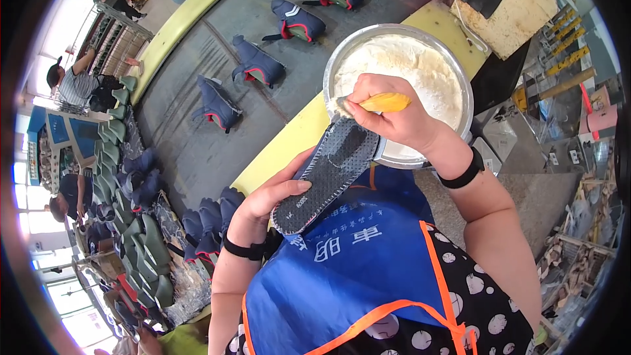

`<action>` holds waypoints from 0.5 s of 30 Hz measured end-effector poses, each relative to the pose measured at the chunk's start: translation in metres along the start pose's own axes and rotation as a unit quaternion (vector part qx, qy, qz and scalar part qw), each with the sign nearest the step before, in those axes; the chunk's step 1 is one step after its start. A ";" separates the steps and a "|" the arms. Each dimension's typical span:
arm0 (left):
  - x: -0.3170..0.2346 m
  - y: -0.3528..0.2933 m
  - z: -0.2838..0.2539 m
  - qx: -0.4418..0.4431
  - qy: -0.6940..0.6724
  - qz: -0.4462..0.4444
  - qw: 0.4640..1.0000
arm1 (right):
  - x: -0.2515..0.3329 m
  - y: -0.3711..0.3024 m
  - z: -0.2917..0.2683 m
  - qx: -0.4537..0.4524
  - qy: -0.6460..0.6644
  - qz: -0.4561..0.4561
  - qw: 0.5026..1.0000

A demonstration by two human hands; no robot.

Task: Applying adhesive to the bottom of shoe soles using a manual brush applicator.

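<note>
My left hand (273,192) grips a shoe upper (327,169) by its side and heel end, its black stitched underside turned up. A darker patch shows on the underside toward the toe. My right hand (401,115) is closed round a brush (388,102) with a yellow handle. The bristles are at the toe end of the underside, partly hidden by my fingers. Just beyond the shoe stands a round metal bowl (467,89) holding a pale, creamy substance (420,59), and my right hand is over its near edge.
Several navy shoe uppers with red trim (257,62) lie in a row on the dark conveyor belt (190,52), which has yellow edges (273,151). Green shoe lasts (148,246) and more navy uppers (210,220) are piled at left. People work in the background.
</note>
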State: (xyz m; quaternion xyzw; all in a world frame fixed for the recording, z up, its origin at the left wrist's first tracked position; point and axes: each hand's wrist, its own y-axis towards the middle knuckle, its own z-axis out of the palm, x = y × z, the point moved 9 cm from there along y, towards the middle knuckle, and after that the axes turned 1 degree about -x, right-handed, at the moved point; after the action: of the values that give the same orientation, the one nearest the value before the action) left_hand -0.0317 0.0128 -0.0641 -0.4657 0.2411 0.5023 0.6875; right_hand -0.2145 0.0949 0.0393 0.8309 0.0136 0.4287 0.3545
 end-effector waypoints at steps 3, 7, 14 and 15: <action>0.001 0.001 0.003 0.008 -0.023 -0.009 1.000 | 0.012 0.009 0.005 0.010 0.058 -0.006 0.998; 0.003 0.004 -0.005 -0.033 -0.064 -0.021 0.997 | 0.029 0.022 -0.016 -0.012 0.058 -0.053 0.997; -0.007 -0.002 0.003 -0.010 -0.052 0.006 0.999 | 0.014 0.010 0.006 0.135 0.126 0.047 0.982; -0.005 -0.002 -0.001 -0.033 -0.044 -0.009 0.998 | 0.008 0.011 -0.001 0.107 0.116 0.054 0.986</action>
State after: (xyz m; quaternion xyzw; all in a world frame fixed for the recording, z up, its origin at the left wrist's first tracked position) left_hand -0.0319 0.0092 -0.0599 -0.4674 0.1902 0.5238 0.6862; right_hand -0.2137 0.0903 0.0516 0.8080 0.0558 0.5371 0.2358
